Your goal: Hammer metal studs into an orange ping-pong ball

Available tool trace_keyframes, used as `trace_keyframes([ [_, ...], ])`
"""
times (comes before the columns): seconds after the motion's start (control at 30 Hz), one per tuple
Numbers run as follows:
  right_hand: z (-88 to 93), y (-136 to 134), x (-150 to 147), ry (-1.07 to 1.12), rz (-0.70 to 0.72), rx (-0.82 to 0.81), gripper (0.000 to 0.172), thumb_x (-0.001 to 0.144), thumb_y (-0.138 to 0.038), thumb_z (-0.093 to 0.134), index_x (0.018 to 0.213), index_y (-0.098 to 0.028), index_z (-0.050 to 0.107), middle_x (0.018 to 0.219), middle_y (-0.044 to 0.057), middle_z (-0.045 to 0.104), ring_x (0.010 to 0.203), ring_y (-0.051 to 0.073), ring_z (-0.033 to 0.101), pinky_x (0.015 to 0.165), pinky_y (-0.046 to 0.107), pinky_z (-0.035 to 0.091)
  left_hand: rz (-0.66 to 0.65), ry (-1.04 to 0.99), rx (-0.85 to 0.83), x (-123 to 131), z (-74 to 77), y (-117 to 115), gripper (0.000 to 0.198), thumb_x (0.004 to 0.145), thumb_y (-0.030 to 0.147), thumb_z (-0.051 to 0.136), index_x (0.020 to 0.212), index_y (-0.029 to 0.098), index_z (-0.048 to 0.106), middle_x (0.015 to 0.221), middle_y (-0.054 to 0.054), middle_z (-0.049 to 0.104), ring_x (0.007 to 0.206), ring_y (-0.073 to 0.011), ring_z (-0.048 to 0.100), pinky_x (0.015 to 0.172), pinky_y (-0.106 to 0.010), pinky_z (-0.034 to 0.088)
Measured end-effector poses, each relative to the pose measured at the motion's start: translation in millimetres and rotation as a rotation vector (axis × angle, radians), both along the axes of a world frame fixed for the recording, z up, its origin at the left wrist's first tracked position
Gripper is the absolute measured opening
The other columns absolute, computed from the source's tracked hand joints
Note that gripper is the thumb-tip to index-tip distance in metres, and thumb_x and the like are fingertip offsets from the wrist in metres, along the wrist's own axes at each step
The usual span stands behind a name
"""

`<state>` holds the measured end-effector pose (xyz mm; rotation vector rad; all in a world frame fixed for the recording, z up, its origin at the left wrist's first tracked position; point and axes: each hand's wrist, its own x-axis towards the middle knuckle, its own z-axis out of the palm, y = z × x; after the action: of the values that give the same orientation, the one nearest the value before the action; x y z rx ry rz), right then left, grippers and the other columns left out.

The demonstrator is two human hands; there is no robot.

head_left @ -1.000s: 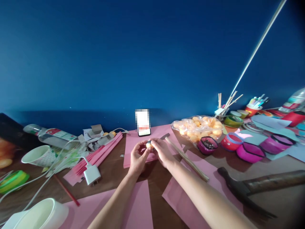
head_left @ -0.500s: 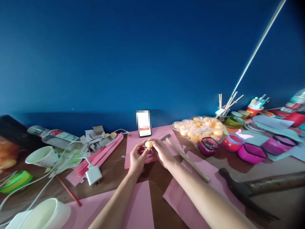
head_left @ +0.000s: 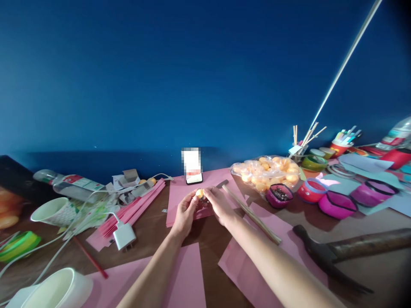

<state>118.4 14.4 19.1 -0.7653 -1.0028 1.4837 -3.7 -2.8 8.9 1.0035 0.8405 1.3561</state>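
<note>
Between the fingertips of both hands is a small yellow-orange ball (head_left: 199,193), like a ping-pong ball. My left hand (head_left: 184,214) pinches it from the left, thumb against the near side. On the other side my right hand (head_left: 220,206) closes its fingers on it. Something dark shows just below the ball between the hands; what it is, I cannot make out. The hands are above a pink paper sheet (head_left: 175,201), in front of an upright phone (head_left: 194,179). A clear plastic bag (head_left: 266,169) of similar orange balls lies to the right.
Wooden sticks (head_left: 252,214), a purple pot (head_left: 278,196) with dark bits and a hammer (head_left: 334,252) lie to my right. At left are a white charger (head_left: 124,234) with cables, pink paper strips (head_left: 135,211), a red pencil (head_left: 91,259), a paper cup (head_left: 53,211) and a plastic bottle (head_left: 77,184).
The ball has turned slightly in my fingers, and a darker patch now shows on or beside it. Both hands stay close together in nearly the same place. The view has shifted slightly.
</note>
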Motion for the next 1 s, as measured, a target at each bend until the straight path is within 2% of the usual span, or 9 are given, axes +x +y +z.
trace_keyframes([
  [0.2,3.7,-1.3,-2.6,0.062,0.034,-0.02,0.033,0.074,-0.049,0.057,0.085,-0.019,0.063,0.074,0.002,0.066,0.065,0.016,0.06,0.057,0.029,0.049,0.022,-0.124,-0.059,1.3,3.6,1.9,0.039,0.076,0.038,0.059,0.105,0.014,0.058,0.08,-0.006,0.064,0.067,-0.0133,0.061,0.07,-0.03,0.05],
  [0.4,7.4,-3.1,-5.2,-0.018,0.018,0.054,0.026,0.071,-0.035,0.065,0.093,-0.02,0.063,0.086,0.004,0.067,0.071,0.017,0.062,0.062,0.03,0.051,0.009,-0.194,-0.096,-0.6,1.8,4.6,0.034,0.077,0.043,0.055,0.09,0.012,0.06,0.083,-0.009,0.065,0.075,-0.017,0.062,0.07,-0.031,0.05],
  [0.53,3.9,-3.8,-5.0,-0.061,-0.013,0.084,0.026,0.069,-0.035,0.067,0.092,-0.021,0.063,0.085,0.003,0.067,0.067,0.017,0.062,0.059,0.03,0.05,-0.02,-0.157,-0.06,0.6,1.3,2.2,0.037,0.08,0.044,0.051,0.101,0.014,0.057,0.088,-0.008,0.064,0.081,-0.0183,0.061,0.071,-0.031,0.049],
  [0.73,0.4,-3.8,-4.2,-0.336,-0.099,0.248,0.02,0.073,-0.03,0.062,0.091,-0.022,0.064,0.086,0.003,0.066,0.069,0.017,0.06,0.065,0.031,0.05,0.018,-0.036,0.013,0.8,0.2,0.7,0.038,0.082,0.042,0.049,0.111,0.018,0.054,0.1,-0.007,0.062,0.091,-0.0186,0.058,0.08,-0.031,0.045],
  [0.9,-2.5,-4.3,-8.5,-0.458,-0.2,0.309,0.029,0.069,-0.028,0.066,0.096,-0.019,0.061,0.09,0.005,0.065,0.073,0.017,0.061,0.069,0.031,0.051,-0.013,-0.099,-0.01,0.5,1.1,0.6,0.039,0.082,0.042,0.048,0.111,0.018,0.055,0.098,-0.007,0.064,0.09,-0.0198,0.059,0.085,-0.034,0.043],
  [1.0,-1.9,-5.2,-9.1,-0.482,-0.229,0.362,0.032,0.068,-0.026,0.067,0.099,-0.02,0.06,0.096,0.005,0.064,0.083,0.018,0.061,0.074,0.031,0.051,-0.051,-0.162,-0.043,0.4,3.1,-0.9,0.035,0.082,0.037,0.05,0.112,0.019,0.053,0.097,-0.006,0.064,0.09,-0.0194,0.06,0.084,-0.034,0.043],
])
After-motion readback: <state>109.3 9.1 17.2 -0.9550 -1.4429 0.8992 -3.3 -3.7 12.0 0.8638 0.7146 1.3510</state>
